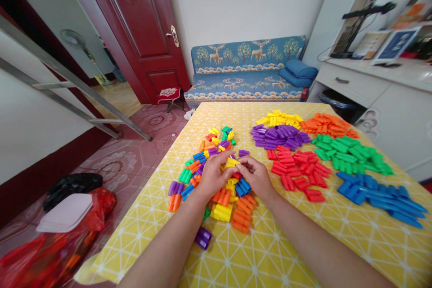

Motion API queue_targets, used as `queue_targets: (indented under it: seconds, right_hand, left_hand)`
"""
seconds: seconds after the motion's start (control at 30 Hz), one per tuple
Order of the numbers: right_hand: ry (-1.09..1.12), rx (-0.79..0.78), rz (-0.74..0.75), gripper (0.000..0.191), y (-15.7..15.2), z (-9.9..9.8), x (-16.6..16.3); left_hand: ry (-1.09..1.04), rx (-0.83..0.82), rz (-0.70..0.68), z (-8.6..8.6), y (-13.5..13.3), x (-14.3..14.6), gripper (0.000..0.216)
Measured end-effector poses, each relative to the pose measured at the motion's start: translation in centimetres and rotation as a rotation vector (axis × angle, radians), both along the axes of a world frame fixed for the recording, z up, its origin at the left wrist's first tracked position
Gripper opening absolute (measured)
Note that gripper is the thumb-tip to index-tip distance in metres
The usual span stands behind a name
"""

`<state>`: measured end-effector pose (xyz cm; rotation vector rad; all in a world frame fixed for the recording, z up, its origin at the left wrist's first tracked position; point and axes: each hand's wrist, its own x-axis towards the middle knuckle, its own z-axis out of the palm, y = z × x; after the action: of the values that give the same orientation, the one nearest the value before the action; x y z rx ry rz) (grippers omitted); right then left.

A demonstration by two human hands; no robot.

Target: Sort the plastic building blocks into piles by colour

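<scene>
Over a mixed pile of coloured plastic tube pieces, my left hand point(215, 173) pinches a yellow tube piece point(232, 162) between thumb and fingers. My right hand point(257, 176) meets it from the other side, its fingertips closed at the right end of the same piece. Just under the hands lie blue pieces point(243, 186), orange pieces point(222, 196) and a larger yellow piece point(221, 212). A purple piece point(203, 238) rests apart, nearer to me. Part of the pile is hidden beneath my hands.
Colour-sorted heaps cover the table's right side: yellow point(279, 118), purple point(281, 137), orange point(329, 126), red point(300, 167), green point(353, 154) and blue point(380, 195). Beyond the yellow tablecloth point(253, 261) stands a blue sofa point(248, 83). Bags point(74, 191) lie on the floor at left, near a ladder point(81, 87).
</scene>
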<state>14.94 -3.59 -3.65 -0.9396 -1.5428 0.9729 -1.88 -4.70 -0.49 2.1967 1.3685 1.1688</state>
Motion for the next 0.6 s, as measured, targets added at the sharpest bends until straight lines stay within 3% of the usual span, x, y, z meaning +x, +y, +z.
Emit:
queue_targets:
  seconds: [0.6]
  right_hand:
    - [0.055,-0.039,0.011,0.02,-0.01,0.31,-0.14]
  left_hand:
    - [-0.014,0.022,-0.02,-0.51,0.07,-0.05,0.044]
